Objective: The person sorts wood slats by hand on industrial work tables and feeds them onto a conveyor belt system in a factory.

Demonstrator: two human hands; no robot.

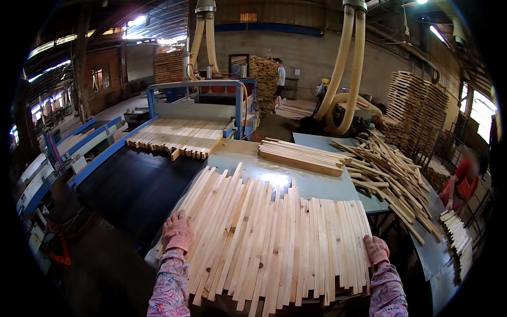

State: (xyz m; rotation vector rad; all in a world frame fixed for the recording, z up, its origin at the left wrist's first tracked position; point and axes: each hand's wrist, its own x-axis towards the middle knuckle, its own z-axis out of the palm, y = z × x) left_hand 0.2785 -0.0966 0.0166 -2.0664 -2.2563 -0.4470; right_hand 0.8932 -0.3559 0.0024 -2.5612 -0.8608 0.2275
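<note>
A wide row of pale wooden strips (274, 238) lies side by side in front of me, with uneven ends hanging past the table's near edge. My left hand (178, 232), in a pink glove, grips the row's left side, fingers together against the outermost strip. On the right side my right hand (376, 250), gloved alike, is curled against the last strip, its fingertips partly hidden. The row lies between both hands. Beneath it is a smooth grey metal table (327, 186).
Ahead stands a blue-framed machine (195, 108) with strips (179, 134) on its black conveyor belt (137, 185). A neat strip stack (301, 158) and a loose heap (391, 179) lie rightward. A co-worker (465, 182) handles strips at far right; another person (280, 79) stands behind.
</note>
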